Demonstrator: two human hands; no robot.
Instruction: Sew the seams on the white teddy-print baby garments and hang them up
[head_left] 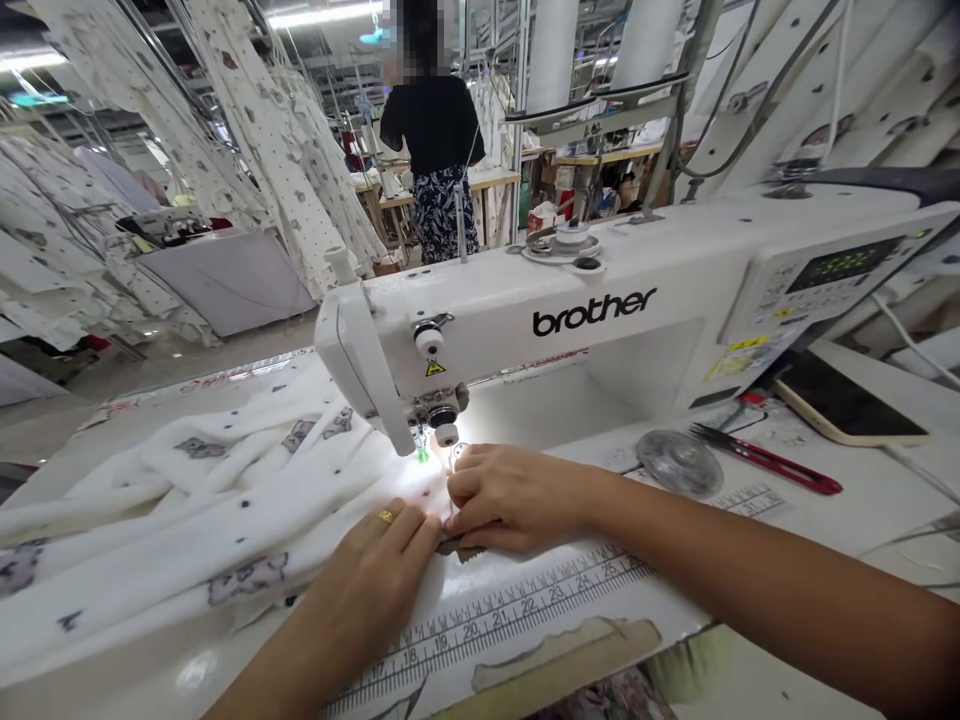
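Observation:
White fleecy fabric (300, 510) with grey bear prints and dark dots lies bunched across the left side of the sewing machine bed and runs up to the lit needle area. My left hand (386, 565), with a ring on one finger, presses and grips the fabric's near edge with its fingers together. Beside it, my right hand (517, 495) is closed in a pinch on the fabric edge, just in front of the presser foot (422, 450). A small brown piece with a zigzag edge (471, 552) shows beneath its fingers. Both thumbs are mostly hidden.
The white Brother sewing machine (525, 310) spans the view. Right of my forearm lie a clear round bobbin case or disc (679, 462), red thread snips (772, 460) and a phone (847, 400). A printed ruler (517, 608) runs along the front edge. A person (431, 140) stands beyond.

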